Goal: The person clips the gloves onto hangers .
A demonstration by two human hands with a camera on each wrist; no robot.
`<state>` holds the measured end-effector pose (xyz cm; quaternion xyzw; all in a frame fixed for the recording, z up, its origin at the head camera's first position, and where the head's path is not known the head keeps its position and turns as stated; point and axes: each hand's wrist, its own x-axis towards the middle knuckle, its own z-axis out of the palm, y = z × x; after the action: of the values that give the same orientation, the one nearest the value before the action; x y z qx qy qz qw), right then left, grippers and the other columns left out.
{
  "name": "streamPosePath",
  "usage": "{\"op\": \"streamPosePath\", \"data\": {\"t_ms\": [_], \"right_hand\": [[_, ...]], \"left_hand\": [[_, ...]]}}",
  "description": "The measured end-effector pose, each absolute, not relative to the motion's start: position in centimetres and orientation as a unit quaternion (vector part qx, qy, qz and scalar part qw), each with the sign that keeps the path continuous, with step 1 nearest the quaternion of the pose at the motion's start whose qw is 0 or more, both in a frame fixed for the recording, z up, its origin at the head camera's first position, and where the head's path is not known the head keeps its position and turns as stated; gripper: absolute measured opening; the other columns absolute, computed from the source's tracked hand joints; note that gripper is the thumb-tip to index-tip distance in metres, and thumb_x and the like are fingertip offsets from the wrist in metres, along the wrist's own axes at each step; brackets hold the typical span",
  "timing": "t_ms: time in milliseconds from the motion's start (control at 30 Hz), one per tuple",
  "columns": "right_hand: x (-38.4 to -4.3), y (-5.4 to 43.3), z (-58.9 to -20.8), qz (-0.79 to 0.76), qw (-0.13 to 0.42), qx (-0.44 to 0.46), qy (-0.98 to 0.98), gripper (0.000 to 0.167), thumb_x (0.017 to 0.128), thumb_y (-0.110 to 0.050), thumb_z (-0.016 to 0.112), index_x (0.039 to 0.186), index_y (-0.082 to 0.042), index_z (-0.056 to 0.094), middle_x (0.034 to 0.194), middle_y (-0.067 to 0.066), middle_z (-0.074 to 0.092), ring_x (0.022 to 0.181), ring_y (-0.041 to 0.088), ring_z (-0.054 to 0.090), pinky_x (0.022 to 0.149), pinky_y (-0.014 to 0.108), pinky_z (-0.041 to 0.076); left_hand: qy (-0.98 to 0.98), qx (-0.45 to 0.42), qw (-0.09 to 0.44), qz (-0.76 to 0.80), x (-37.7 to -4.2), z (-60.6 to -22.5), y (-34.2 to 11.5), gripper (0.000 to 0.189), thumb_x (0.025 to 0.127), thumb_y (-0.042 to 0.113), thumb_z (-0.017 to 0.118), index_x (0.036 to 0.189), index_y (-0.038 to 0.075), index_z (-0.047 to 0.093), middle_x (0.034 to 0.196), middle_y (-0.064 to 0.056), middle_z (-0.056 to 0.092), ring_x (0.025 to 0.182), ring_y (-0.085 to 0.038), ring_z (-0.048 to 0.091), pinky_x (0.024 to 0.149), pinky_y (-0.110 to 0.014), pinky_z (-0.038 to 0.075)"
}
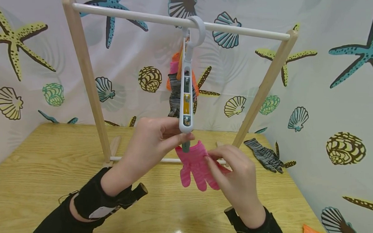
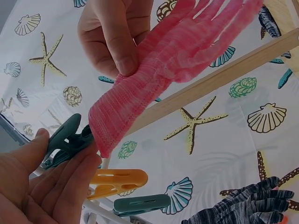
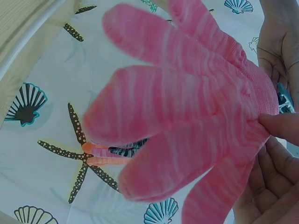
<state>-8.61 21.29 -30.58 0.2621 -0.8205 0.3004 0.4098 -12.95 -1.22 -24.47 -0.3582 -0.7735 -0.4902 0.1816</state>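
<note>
In the head view a pink knitted glove [image 1: 194, 160] hangs fingers down below the near end of a white clip hanger [image 1: 188, 54]. My right hand [image 1: 236, 169] pinches it just below the cuff, between thumb and fingers. At the hanger's near end my left hand [image 1: 144, 148] squeezes a dark green clothespin [image 2: 63, 137] by its handles. The clip's nose meets the cuff edge in the left wrist view; whether it bites the cloth I cannot tell. The right wrist view shows the glove's fingers spread wide. Yellow [image 2: 119, 178] and green [image 2: 142, 205] clothespins sit farther along the hanger.
The hanger hooks over the white top rod [image 1: 124, 14] of a wooden-post rack [image 1: 87, 75] on the table [image 1: 53, 176]. Grey-black [image 1: 174, 93], pink and orange gloves hang behind. Another grey-black glove [image 1: 265, 155] lies at right, an orange piece [image 1: 312, 230] at the near right edge.
</note>
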Motion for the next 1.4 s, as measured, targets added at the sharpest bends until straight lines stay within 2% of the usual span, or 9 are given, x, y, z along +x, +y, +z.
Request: {"op": "streamPosePath", "data": {"t_ms": [333,567,667,767,867,1067,1200,1300,1400], "right_hand": [[-8.4,20.9,-30.8,0.340,0.404,0.255,-0.810,0.018,0.079,0.007,0.087,0.091,-0.003,0.078,0.083,0.009,0.077,0.077,0.021,0.073,0.086,0.010,0.054],[-8.4,20.5,-30.7,0.347,0.422,0.256,-0.797,0.017,0.078,0.008,0.086,0.091,0.001,0.078,0.084,0.012,0.078,0.078,0.021,0.073,0.099,0.013,0.054],[-8.5,20.4,-30.7,0.354,0.430,0.261,-0.789,0.010,0.089,-0.005,0.084,0.091,0.002,0.078,0.085,0.013,0.078,0.078,0.021,0.073,0.102,0.015,0.054],[-8.6,20.2,-30.7,0.360,0.438,0.267,-0.779,0.029,0.101,-0.024,0.076,0.091,0.003,0.078,0.084,0.013,0.078,0.077,0.022,0.072,0.101,0.015,0.054],[-8.6,20.1,-30.6,0.361,0.445,0.269,-0.774,0.042,0.104,-0.036,0.069,0.090,0.002,0.078,0.084,0.013,0.077,0.076,0.022,0.071,0.096,0.013,0.055],[-8.6,19.8,-30.3,0.368,0.453,0.279,-0.762,0.038,0.104,-0.033,0.069,0.092,0.001,0.078,0.084,0.012,0.077,0.076,0.021,0.071,0.093,0.014,0.056],[-8.4,19.6,-30.2,0.370,0.457,0.287,-0.756,0.035,0.104,-0.032,0.069,0.092,0.000,0.078,0.083,0.010,0.076,0.075,0.019,0.071,0.095,0.016,0.056],[-8.2,19.5,-30.2,0.369,0.455,0.288,-0.758,0.035,0.104,-0.032,0.070,0.092,0.000,0.078,0.084,0.010,0.076,0.075,0.019,0.071,0.102,0.018,0.055],[-8.0,19.5,-30.3,0.370,0.450,0.288,-0.760,0.035,0.104,-0.033,0.069,0.093,-0.001,0.078,0.085,0.009,0.076,0.076,0.019,0.071,0.099,0.017,0.056]], "left_hand": [[-0.776,-0.353,0.197,-0.484,-12.8,-24.4,-1.1,0.013,0.089,0.010,0.086,0.100,0.005,0.082,0.091,-0.004,0.083,0.086,-0.016,0.083,0.074,-0.025,0.065],[-0.772,-0.354,0.207,-0.485,-12.8,-24.6,-1.1,0.014,0.089,0.009,0.086,0.101,0.004,0.082,0.093,-0.004,0.084,0.085,-0.016,0.083,0.076,-0.027,0.066],[-0.773,-0.355,0.211,-0.481,-12.9,-24.7,-1.1,0.015,0.089,0.009,0.086,0.103,0.005,0.082,0.095,-0.004,0.084,0.085,-0.016,0.083,0.078,-0.030,0.066],[-0.772,-0.359,0.213,-0.480,-12.9,-24.7,-1.1,0.016,0.090,0.008,0.085,0.105,0.005,0.082,0.097,-0.004,0.084,0.088,-0.018,0.083,0.081,-0.033,0.067],[-0.771,-0.361,0.210,-0.480,-12.9,-24.7,-1.1,0.020,0.088,0.008,0.086,0.107,0.004,0.081,0.099,-0.005,0.084,0.091,-0.018,0.083,0.084,-0.035,0.067],[-0.767,-0.364,0.210,-0.485,-12.7,-24.8,-1.2,0.027,0.084,0.012,0.090,0.107,0.005,0.079,0.098,-0.004,0.084,0.088,-0.013,0.081,0.086,-0.033,0.066],[-0.756,-0.371,0.219,-0.493,-12.5,-24.8,-1.3,0.027,0.083,0.011,0.091,0.106,0.004,0.078,0.097,-0.004,0.084,0.084,-0.012,0.078,0.085,-0.031,0.066],[-0.744,-0.378,0.220,-0.505,-12.6,-24.8,-1.3,0.027,0.083,0.009,0.091,0.106,0.004,0.078,0.097,-0.005,0.084,0.084,-0.012,0.079,0.085,-0.028,0.065],[-0.735,-0.381,0.212,-0.519,-12.7,-24.9,-1.5,0.027,0.082,0.007,0.091,0.106,0.004,0.079,0.097,-0.005,0.084,0.085,-0.013,0.080,0.085,-0.027,0.065]]}}
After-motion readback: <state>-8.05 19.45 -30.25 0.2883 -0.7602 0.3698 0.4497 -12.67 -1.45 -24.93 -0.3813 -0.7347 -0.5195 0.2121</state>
